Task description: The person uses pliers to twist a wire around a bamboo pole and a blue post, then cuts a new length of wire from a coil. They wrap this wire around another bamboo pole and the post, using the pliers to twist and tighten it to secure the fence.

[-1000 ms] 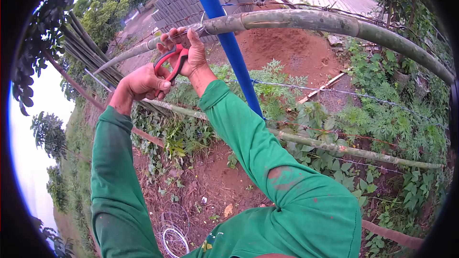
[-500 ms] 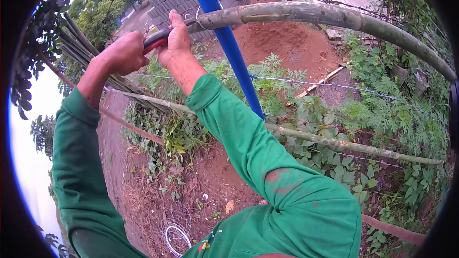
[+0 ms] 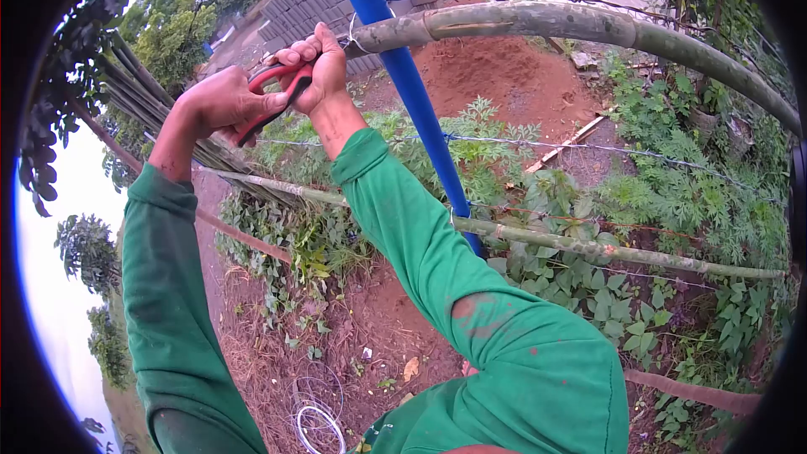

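Clearly, both hands meet at the red-and-black pliers, just below the thick bamboo pole and at about 10 o'clock in the view. From the left hand, the nearer to the handle ends, the pliers lie toward 2 o'clock; from the right hand, nearer the joint, toward 8. Their long axis slants roughly from 7 to 1 o'clock. The left fingers are closed around the handles; the right fingers curl over the upper part, thumb raised. The handles look bowed and spread apart, red with black along the lower one; the tip is hidden. Just beyond, toward 1 o'clock, a wire loop rounds the pole beside the blue post.
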A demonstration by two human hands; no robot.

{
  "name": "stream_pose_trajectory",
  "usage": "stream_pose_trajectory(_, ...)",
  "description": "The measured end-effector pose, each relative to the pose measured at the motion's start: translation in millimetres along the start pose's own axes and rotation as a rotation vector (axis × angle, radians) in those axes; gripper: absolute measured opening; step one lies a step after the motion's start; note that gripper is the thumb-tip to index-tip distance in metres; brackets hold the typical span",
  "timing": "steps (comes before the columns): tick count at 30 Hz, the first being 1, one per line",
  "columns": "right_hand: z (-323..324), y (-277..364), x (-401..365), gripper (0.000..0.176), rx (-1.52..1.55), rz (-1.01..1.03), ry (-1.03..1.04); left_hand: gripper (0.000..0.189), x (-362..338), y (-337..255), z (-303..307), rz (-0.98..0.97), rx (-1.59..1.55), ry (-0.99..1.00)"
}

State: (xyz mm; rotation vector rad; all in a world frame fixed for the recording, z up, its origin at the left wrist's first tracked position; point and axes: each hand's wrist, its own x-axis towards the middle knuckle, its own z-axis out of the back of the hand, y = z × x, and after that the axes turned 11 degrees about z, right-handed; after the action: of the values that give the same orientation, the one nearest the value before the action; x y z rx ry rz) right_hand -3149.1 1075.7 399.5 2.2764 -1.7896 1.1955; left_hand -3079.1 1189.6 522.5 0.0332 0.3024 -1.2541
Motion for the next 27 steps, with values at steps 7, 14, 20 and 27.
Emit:
stream_pose_trajectory(7, -39.1, -12.4, 8.2, 0.027, -0.213, 0.149, -0.456, 0.052, 21.1, 19.6, -37.0, -0.438, 0.916, -1.273)
stream_pose_trajectory(14, -26.3, -1.1, -22.7, 0.035, -0.459, 0.074, -0.343, 0.018, 3.3, -6.6, 3.8, -0.295, 0.59, -0.502)
stream_pose_trajectory(20, 29.3, 58.7, -70.9, 0.051, -0.843, -0.169, 0.02, 0.021, 4.8, -5.5, 17.6, -0.257, 0.348, -0.075)
stream_pose_trajectory(27, 20.9, -0.7, -7.9, 0.036, -0.196, 0.045, 0.238, 0.033, 39.6, 31.7, 4.7, -0.269, -0.292, 0.479)
